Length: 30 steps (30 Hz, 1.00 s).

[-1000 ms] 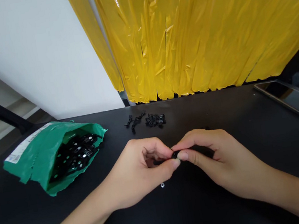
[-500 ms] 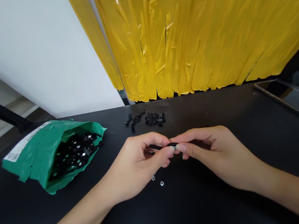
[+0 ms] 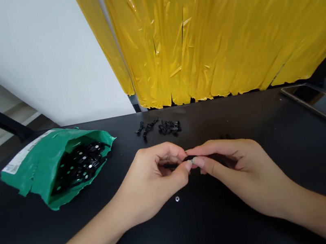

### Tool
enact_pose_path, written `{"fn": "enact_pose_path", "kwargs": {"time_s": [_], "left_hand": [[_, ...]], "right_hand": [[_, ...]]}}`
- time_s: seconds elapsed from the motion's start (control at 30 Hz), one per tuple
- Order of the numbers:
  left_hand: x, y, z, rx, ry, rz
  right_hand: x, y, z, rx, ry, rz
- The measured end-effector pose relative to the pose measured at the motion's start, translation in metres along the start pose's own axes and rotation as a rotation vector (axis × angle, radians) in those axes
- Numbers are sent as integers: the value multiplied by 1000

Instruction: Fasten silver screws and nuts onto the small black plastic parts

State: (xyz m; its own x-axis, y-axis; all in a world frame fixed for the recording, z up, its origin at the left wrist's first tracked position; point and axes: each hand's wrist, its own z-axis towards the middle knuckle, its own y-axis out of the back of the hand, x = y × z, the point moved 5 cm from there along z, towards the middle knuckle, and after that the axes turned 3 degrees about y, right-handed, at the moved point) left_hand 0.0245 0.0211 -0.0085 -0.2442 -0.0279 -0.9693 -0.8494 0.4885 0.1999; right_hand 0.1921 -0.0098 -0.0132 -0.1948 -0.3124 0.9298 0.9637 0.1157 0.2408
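In the middle of the head view, my left hand [image 3: 162,175] and my right hand [image 3: 235,168] meet fingertip to fingertip. Both pinch one small black part [image 3: 191,157] between thumbs and index fingers. Most of that part is covered by my fingers, so its exact kind does not show. Just below my left hand lies a small silver ring-shaped piece [image 3: 177,199], resembling a nut or washer. Beyond my hands, small black pieces [image 3: 169,127] sit in a pile, with a few others [image 3: 150,128] to its left.
A torn green plastic bag [image 3: 34,171] at the left holds many black parts with silver dots [image 3: 84,161]. A phone-like flat device [image 3: 317,103] lies at the far right. Yellow plastic strips [image 3: 186,52] hang behind the black table [image 3: 217,229], beside a white panel [image 3: 47,53].
My left hand and its thumb have shifted slightly, covering a second silver ring visible before. The dark stem between my left fingers shows less. Both hands keep their pinch.
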Motion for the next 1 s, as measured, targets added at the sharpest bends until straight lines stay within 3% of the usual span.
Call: {"fn": "enact_pose_path", "kwargs": {"time_s": [0.13, 0.2, 0.3, 0.4, 0.57, 0.8, 0.87, 1.0], "left_hand": [[-2, 2, 1, -51, -5, 10], [-3, 5, 1, -75, -18, 53], [-10, 10, -1, -114, -163, 277], [-19, 13, -6, -128, -396, 614], [-21, 14, -11, -27, -679, 900], [-18, 6, -18, -17, -936, 1117], [-18, 3, -19, -16, -965, 1153], [-18, -2, -18, -22, -1001, 1201]], "right_hand": [[-7, 10, 6, -59, -3, -74], [-12, 14, 11, -47, 52, -256], [-20, 7, 13, 154, 186, -612], [-27, 2, 12, 282, 238, -750], [-32, 7, 12, 294, 255, -773], [-30, 7, 13, 290, 238, -723], [-23, 11, 15, 247, 228, -664], [-1, 25, 17, 37, 246, -351]]}}
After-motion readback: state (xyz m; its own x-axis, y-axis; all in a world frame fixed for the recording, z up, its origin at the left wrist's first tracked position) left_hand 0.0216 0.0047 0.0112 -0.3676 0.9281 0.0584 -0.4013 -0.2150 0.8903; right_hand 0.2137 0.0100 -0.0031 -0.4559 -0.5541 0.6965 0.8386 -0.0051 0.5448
